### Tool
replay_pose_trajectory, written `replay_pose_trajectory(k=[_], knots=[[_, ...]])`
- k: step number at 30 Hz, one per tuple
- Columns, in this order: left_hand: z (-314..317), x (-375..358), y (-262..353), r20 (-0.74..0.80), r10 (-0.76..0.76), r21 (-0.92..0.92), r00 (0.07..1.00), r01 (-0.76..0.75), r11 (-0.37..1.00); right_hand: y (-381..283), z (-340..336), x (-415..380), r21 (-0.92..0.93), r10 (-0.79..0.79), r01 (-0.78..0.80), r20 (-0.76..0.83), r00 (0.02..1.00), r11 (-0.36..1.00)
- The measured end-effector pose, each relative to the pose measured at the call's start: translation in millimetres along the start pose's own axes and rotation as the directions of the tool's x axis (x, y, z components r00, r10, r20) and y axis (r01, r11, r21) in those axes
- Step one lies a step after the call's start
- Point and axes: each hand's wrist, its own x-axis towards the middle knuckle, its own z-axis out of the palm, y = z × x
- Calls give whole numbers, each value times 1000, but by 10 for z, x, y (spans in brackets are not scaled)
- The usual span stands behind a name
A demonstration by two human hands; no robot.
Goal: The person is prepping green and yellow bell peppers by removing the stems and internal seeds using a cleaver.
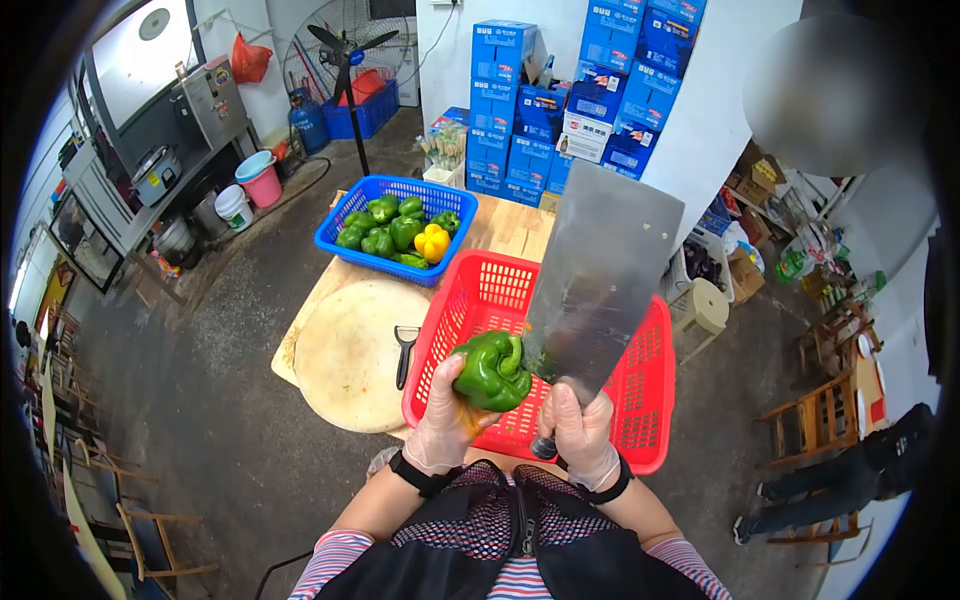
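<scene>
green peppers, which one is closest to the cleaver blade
The green pepper held in the left hand, next to the cleaver; the other whole ones lie in the blue basket.

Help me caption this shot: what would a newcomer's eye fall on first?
Probably the cleaver, its broad blade raised just right of centre in the gloved right hand. Next to it, the gloved left hand holds a glossy green pepper above the red basket. Farther back, left of the blade, a yellow pepper stands out in the blue basket.
</scene>
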Motion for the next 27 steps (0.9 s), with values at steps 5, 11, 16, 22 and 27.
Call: replay_pose_trajectory(k=[5,11,16,22,27], knots=[[48,-56,78,-103,-90,20,991,92,996,50,-88,8,1,-20,21,118,993,1000],[241,-119,61,-145,-48,204,988,77,976,111,2,28,-1,-2,2,10,1000,1000],[337,-141,44,-183,83,279,980,-29,960,145,73,55,95,14,-11,-28,1000,995],[136,-6,200,-68,-280,-47,958,277,960,122,-79,115,299,87,-118,114,990,947],[46,53,244,265,-417,-221,869,476,851,152,-50,82,278,36,-73,134,990,958]])
